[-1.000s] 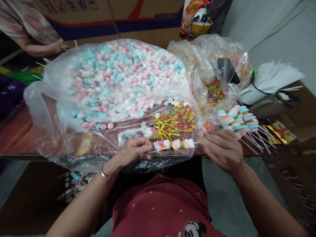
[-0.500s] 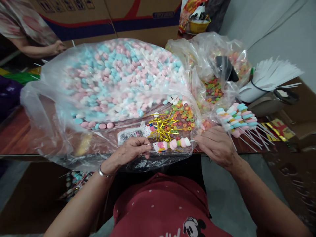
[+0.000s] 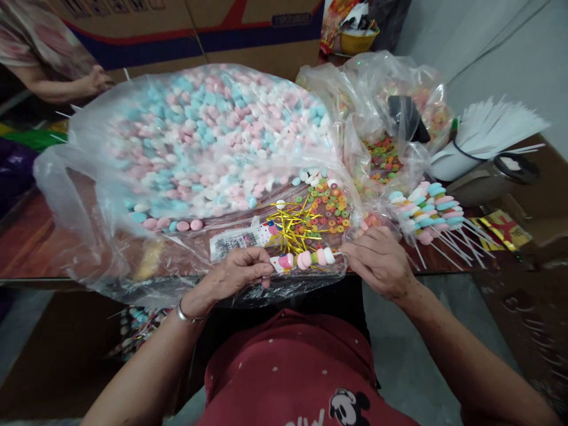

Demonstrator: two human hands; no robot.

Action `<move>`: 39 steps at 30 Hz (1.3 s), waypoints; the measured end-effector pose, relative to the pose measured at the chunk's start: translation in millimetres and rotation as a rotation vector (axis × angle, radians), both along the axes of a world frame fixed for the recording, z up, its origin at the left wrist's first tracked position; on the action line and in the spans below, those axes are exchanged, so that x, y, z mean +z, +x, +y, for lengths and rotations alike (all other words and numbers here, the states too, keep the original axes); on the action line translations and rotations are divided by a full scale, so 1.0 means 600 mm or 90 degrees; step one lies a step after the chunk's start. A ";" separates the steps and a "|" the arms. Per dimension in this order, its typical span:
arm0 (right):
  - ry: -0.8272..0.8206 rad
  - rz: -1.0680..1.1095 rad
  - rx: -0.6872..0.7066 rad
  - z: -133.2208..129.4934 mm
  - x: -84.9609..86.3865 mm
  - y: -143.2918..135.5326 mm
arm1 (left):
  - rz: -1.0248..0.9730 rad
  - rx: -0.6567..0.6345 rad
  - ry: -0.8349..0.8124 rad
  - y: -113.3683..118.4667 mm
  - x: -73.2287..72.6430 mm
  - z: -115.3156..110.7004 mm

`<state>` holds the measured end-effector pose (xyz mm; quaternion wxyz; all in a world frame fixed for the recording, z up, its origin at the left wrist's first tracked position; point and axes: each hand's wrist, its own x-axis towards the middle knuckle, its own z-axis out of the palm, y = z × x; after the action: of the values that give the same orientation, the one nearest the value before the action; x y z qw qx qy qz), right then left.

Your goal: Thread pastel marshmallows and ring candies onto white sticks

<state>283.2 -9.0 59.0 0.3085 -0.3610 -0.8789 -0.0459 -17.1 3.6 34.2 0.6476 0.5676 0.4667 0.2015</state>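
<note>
Between my two hands lies a candy skewer [image 3: 310, 258], strung with pink and white marshmallows and green candy rings on a white stick. My left hand [image 3: 242, 269] pinches the open end of a small printed wrapper [image 3: 279, 263] that sits around the skewer's left end. The fingers of my right hand [image 3: 377, 260] are closed on the bare stick at the other end. Just behind the skewer, gold twist ties [image 3: 295, 228] lie in a loose heap beside fruit-coloured candy rings [image 3: 331, 207]. Flat printed wrappers [image 3: 237, 241] rest left of the ties.
A big clear bag of pastel marshmallows [image 3: 222, 130] covers much of the table [image 3: 26, 251]. Finished-looking skewers [image 3: 428, 210] are piled at right, by a container of white sticks [image 3: 457, 160] and a mug [image 3: 483, 183]. Another person's hand [image 3: 97, 80] shows at far left.
My right hand has shifted slightly left with the skewer, whose left end sits a little nearer my left fingers. My left hand stays almost in place.
</note>
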 end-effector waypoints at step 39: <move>-0.224 -0.089 0.135 0.035 0.013 -0.022 | 0.070 -0.256 0.199 -0.007 0.011 0.000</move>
<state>269.9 11.7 67.1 0.1819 -0.3109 -0.9256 0.1160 -21.1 3.5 40.7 0.5528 0.7524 0.3417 0.1073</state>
